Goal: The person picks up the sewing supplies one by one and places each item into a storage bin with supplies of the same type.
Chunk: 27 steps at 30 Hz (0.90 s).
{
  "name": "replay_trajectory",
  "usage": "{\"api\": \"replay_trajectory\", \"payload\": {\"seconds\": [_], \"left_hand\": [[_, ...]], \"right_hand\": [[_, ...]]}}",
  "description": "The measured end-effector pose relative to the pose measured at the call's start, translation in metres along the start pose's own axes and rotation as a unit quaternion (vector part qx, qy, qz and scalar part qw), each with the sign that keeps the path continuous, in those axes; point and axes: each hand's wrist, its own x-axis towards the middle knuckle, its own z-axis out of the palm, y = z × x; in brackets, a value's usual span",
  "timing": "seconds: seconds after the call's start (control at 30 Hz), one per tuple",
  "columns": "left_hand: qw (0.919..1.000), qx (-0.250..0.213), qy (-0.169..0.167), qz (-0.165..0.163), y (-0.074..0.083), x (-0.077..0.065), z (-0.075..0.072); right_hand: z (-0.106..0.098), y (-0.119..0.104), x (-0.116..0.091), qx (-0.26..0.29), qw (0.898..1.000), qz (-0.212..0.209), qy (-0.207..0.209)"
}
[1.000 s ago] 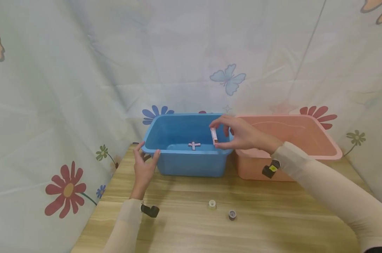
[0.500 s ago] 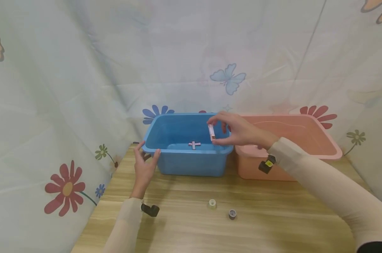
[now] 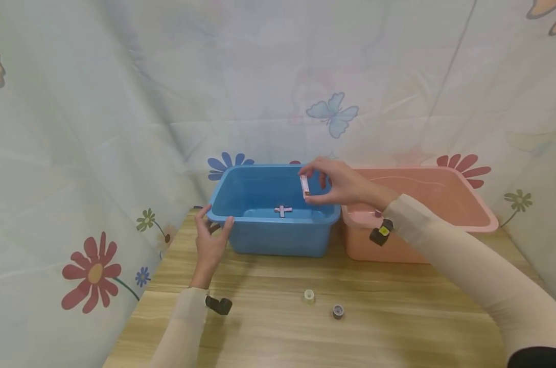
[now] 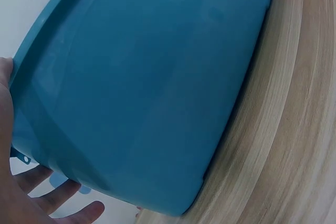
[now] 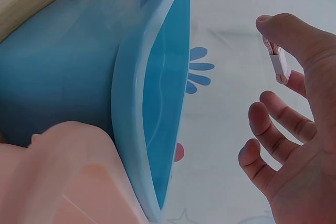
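Note:
My right hand [image 3: 344, 184] pinches a slim pinkish-white box [image 3: 304, 186] by its two ends, between thumb and index finger. It is raised over the right part of the blue tub [image 3: 280, 239]. In the right wrist view the box [image 5: 280, 65] shows a white side with brownish patterned ends, and the other fingers stay loosely bent away from it. My left hand [image 3: 210, 250] holds the tub's front left corner, thumb at the front rim and fingers round the side. Two small narrow pinkish pieces lie crossed [image 3: 282, 211] on the tub's floor.
A pink tub [image 3: 471, 228] stands right beside the blue one, partly behind my right forearm. In front, on the wooden table [image 3: 269, 327], sit a small pale round piece [image 3: 309, 296] and a dark grey one [image 3: 338, 312]. A flowered curtain [image 3: 259, 76] hangs close behind.
My right hand has moved a little left and up, carrying the slim box with it. The left hand, both tubs and the small round pieces stay in place.

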Motion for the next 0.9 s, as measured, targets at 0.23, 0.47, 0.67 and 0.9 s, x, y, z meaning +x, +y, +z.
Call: {"api": "replay_trajectory", "payload": {"seconds": [0.23,0.47,0.67,0.9], "left_hand": [[1.0,-0.001,0.0,0.0,0.001,0.0,0.002],[1.0,-0.005,0.002,0.004,0.002,0.0,0.001],[1.0,-0.003,0.002,0.005,0.0,0.0,0.002],[1.0,-0.002,-0.001,0.009,-0.002,0.002,0.002]], "right_hand": [[-0.001,0.003,0.003,-0.006,1.0,0.019,-0.002],[0.0,0.007,0.01,0.007,0.999,0.029,-0.013],[0.001,0.011,0.015,0.004,0.999,0.045,-0.017],[0.002,0.012,0.022,0.01,0.998,0.058,-0.018]]}}
